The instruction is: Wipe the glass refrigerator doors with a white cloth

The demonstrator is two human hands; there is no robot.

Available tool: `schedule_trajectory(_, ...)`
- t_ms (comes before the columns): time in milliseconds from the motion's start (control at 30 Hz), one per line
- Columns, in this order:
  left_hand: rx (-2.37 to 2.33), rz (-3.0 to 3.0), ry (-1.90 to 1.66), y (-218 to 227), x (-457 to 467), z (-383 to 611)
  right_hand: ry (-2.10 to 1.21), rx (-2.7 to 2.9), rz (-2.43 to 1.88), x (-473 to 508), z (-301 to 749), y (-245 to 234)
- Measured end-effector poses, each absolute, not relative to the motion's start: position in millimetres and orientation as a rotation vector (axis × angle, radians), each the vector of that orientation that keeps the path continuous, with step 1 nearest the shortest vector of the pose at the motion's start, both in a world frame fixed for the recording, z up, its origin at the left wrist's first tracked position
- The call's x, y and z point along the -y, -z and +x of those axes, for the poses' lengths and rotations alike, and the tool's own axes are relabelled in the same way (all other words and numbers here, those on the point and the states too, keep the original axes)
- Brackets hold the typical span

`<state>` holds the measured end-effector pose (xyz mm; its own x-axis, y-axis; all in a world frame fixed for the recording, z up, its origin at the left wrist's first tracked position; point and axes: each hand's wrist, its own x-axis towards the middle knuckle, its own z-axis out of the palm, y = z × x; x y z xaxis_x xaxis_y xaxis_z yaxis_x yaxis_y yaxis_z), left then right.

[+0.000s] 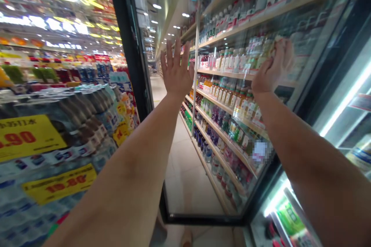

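Observation:
A black-framed glass refrigerator door (pixel 207 219) stands swung out in front of me. My left hand (pixel 177 70) lies against the glass, palm forward, fingers spread and pointing up. Higher on the right side of the pane is my right hand (pixel 271 70), bent at the wrist and slightly blurred. Its fingers press a small pale cloth (pixel 278 39) to the glass; most of that cloth is hidden by the fingers. Through the pane I see shelves with rows of bottled drinks (pixel 228 60).
Stacked packs of bottled water (pixel 87 104) stand at the left with a yellow price sign (pixel 29 137). To the right, the lit refrigerator interior holds a green package (pixel 290 216). Pale tiled floor (pixel 185 162) runs along the aisle. A foot (pixel 187 237) shows below the door.

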<state>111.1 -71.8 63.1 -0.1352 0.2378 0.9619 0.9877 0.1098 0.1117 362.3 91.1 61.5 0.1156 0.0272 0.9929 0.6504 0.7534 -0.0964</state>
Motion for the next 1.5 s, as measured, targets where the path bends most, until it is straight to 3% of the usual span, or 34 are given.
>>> schedule_trajectory(267,1.521,-1.263,1.114,-63.0,70.9,110.3,0.779,1.804,-0.304,-68.7,359.0,-57.1)
schedule_trajectory(533,1.480,-1.263,1.111,-60.1,65.9,105.2,0.366,1.319,-0.527,-100.7,358.7,-60.4)
schedule_trajectory(800,1.496,-1.232,1.091,-59.2,66.1,105.8,0.824,1.854,-0.250,-73.8,355.8,-53.5)
schedule_trajectory(1033,1.510,-1.266,1.130,-60.3,65.4,105.4,0.366,1.306,-0.512,-101.9,355.3,-56.6)
schedule_trajectory(1200,1.478,-1.276,1.177,-59.0,74.0,109.9,0.517,1.562,-0.431,-83.8,356.6,-49.7)
schedule_trajectory(1333,1.471,-1.283,1.173,-58.3,80.4,113.6,0.675,1.895,-0.319,-64.1,356.9,-75.7)
schedule_trajectory(1500,1.533,-1.240,1.109,-59.6,82.6,117.6,0.426,1.519,-0.619,-62.2,336.2,-137.2)
